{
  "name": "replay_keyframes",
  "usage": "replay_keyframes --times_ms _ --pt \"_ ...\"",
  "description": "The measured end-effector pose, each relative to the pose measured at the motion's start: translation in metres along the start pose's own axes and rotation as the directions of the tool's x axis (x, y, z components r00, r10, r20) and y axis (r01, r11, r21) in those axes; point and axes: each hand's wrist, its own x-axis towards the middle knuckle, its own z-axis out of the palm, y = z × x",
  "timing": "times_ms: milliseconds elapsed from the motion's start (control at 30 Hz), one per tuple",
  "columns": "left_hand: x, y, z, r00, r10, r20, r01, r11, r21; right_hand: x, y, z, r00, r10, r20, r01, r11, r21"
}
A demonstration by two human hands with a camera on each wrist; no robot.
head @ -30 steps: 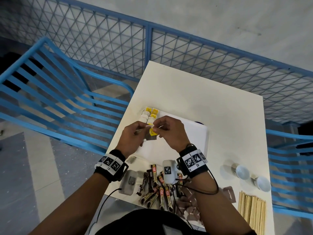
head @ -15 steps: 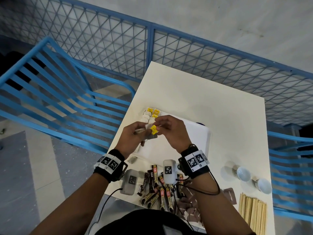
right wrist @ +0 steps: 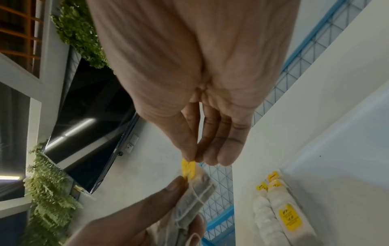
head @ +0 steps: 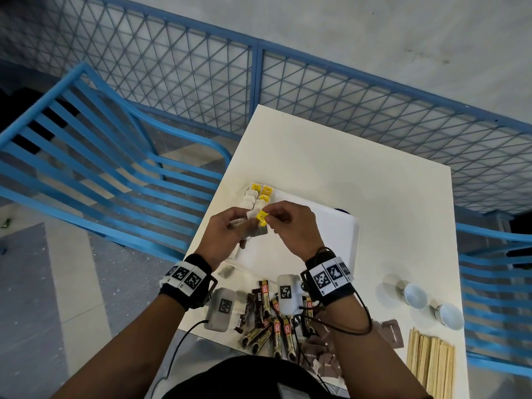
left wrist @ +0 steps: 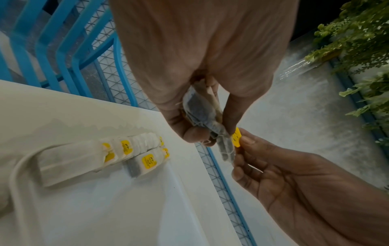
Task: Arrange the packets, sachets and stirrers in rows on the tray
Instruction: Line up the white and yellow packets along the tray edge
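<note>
Above the near left part of the white tray (head: 331,240), my left hand (head: 244,223) grips a small bunch of tea bags (left wrist: 202,113). My right hand (head: 273,218) pinches the yellow tag (head: 261,216) of one of them between thumb and forefinger. The right wrist view shows the tag (right wrist: 187,168) just under my fingertips (right wrist: 192,158), with string wrapped round the bag (right wrist: 195,191). Several tea bags with yellow tags (head: 256,197) lie in two short rows at the tray's far left corner (left wrist: 126,154).
Coffee stick sachets (head: 267,315) lie heaped at the table's near edge, with brown packets (head: 391,332) and wooden stirrers (head: 429,367) to the right. Two white cups (head: 414,295) lie on their sides. One loose tea bag (head: 227,272) sits beside the tray. Blue chair (head: 86,168) stands left.
Both hands stay together over the tray. My right fingers have drawn the yellow tag slightly up and away from the bag in my left hand.
</note>
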Motion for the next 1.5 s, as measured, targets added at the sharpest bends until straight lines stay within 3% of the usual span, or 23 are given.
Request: replay_keyframes --times_ms 200,300,467,567,667,767,967,1267,1500 --pt "0.0 -0.003 -0.001 0.999 -0.02 0.037 0.018 0.998 0.055 0.002 -0.003 0.002 0.997 -0.075 -0.013 0.073 0.995 -0.075" --pt "0.0 -0.002 -0.001 1.0 -0.013 0.025 0.011 0.998 0.069 0.004 0.004 0.004 1.0 0.002 -0.023 -0.004 0.996 -0.09" --pt "0.0 -0.004 -0.006 0.998 -0.03 0.049 0.026 0.996 0.083 0.006 0.018 0.01 0.993 0.073 0.09 -0.067 0.995 -0.07" --pt "0.001 -0.007 -0.009 0.992 -0.09 0.089 0.083 0.993 0.08 0.006 0.024 0.013 0.989 0.112 0.092 -0.109 0.994 -0.032" --pt "0.005 -0.017 -0.016 0.983 -0.173 0.054 0.166 0.98 0.114 0.008 0.035 0.02 0.978 0.188 0.091 -0.19 0.982 0.015" --pt "0.006 -0.031 -0.03 0.977 -0.212 -0.005 0.21 0.967 0.142 0.011 0.054 0.031 0.957 0.284 0.054 -0.286 0.957 0.039" --pt "0.01 -0.04 -0.056 0.95 -0.312 -0.015 0.312 0.945 0.099 0.026 0.09 0.062 0.909 0.415 -0.02 -0.415 0.91 -0.004" --pt "0.034 -0.04 -0.082 0.948 -0.318 0.012 0.316 0.944 0.098 0.05 0.102 0.083 0.89 0.405 -0.209 -0.439 0.885 -0.157" --pt "0.049 -0.04 -0.086 0.947 -0.32 0.034 0.313 0.941 0.129 0.053 0.103 0.089 0.84 0.475 -0.263 -0.505 0.861 -0.058"
